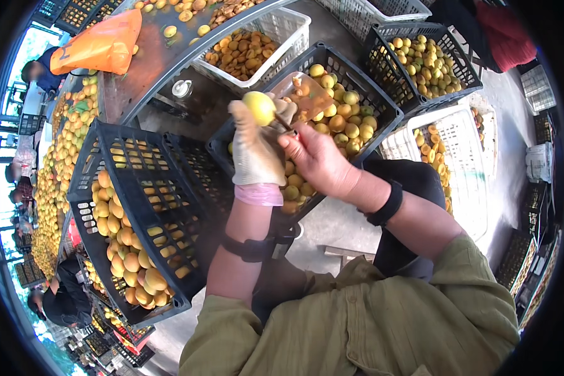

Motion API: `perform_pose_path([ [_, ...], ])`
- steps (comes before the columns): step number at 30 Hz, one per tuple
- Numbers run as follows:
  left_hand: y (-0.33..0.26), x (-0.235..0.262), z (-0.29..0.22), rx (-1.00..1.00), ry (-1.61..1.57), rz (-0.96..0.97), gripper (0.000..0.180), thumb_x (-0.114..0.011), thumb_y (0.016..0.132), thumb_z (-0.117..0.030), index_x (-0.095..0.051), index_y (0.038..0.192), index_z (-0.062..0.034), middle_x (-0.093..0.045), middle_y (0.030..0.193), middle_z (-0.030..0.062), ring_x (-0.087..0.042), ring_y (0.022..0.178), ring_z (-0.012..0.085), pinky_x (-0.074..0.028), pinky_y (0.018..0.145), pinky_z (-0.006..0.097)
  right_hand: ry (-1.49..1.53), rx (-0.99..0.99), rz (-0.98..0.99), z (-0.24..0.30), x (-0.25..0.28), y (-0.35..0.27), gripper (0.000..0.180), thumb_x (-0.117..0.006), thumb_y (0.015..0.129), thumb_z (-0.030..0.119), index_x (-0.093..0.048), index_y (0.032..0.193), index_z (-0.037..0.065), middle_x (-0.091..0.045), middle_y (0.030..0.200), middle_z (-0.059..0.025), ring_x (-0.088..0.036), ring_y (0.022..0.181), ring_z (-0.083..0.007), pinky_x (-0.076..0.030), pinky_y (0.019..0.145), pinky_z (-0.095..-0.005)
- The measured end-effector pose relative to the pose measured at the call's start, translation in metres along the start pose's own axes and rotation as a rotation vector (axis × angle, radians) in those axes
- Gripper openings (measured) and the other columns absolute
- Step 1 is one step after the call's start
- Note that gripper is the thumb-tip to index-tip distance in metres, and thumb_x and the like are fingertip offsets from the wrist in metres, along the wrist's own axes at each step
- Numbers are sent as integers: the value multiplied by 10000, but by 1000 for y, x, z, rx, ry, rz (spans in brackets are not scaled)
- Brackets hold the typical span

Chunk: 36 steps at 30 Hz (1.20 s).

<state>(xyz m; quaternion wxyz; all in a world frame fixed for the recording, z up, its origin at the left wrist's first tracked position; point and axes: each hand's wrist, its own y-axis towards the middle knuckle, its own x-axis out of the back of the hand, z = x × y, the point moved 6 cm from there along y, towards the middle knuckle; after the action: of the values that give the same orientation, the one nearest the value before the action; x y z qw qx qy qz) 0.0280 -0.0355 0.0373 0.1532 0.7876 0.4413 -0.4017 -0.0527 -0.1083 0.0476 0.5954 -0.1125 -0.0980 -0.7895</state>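
My left hand [257, 147], in a pale knit glove with a pink cuff, is closed around a yellow apricot [259, 108], held up near the fingertips. Bare and closed, my right hand [323, 160] grips a small dark-handled knife [284, 123] that points toward the fruit. Fingers and motion blur hide most of the blade, so I cannot tell whether it touches the apricot. Both hands are above a black crate [387, 119] holding loose whole apricots [351, 128]. A clear plastic tub [313, 103] with a few orange pieces rests on that fruit.
A tilted black crate [84, 188] of apricots stands at left. Beyond my hands, a white basket [297, 44] holds halved fruit. Another black crate [476, 84] and a white crate [470, 175] stand at right. An orange bag [100, 47] lies on the metal table [131, 94].
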Motion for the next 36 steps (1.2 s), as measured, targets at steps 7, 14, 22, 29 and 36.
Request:
perform_pose_path([
  [7, 5, -3, -21, -32, 306, 193, 734, -567, 831, -603, -446, 1243, -8, -592, 1118, 145, -548, 1106, 302, -397, 1011, 442, -82, -77, 162, 7, 32, 17, 401, -524, 962, 396, -536, 923, -3, -509, 647, -60, -468, 626, -131, -439, 594, -316],
  [14, -3, -9, -8, 12, 165, 85, 664, -580, 855, -551, -471, 1243, -24, -577, 1147, 128, -552, 1063, 254, -396, 1000, 398, -119, -67, 74, 11, 22, 15, 421, -524, 958, 411, -542, 923, -8, -548, 661, -101, -520, 640, -151, -454, 607, -333],
  [22, -2, -12, -2, 19, -19, 203, 557, -599, 879, -480, -519, 1173, -14, -599, 1040, 98, -577, 981, 217, -459, 910, 365, 6, 0, -59, 6, 12, 1, 354, -529, 964, 352, -515, 927, 0, -542, 669, -124, -556, 666, -228, -468, 624, -350],
  [29, 3, 7, -15, 17, 139, 111, 525, -613, 879, -443, -504, 1205, -47, -578, 1130, 97, -563, 1029, 225, -439, 939, 390, -106, -54, 140, 6, 33, 14, 351, -525, 973, 337, -533, 987, -13, -558, 690, -99, -512, 658, -139, -456, 631, -325],
  [36, -3, 0, 3, -17, 190, 28, 526, -572, 909, -465, -503, 1227, -53, -578, 1139, 86, -559, 1067, 233, -432, 951, 381, -106, 24, -31, 14, 31, 7, 404, -534, 952, 338, -562, 953, -65, -611, 673, -200, -639, 659, -333, -495, 614, -395],
])
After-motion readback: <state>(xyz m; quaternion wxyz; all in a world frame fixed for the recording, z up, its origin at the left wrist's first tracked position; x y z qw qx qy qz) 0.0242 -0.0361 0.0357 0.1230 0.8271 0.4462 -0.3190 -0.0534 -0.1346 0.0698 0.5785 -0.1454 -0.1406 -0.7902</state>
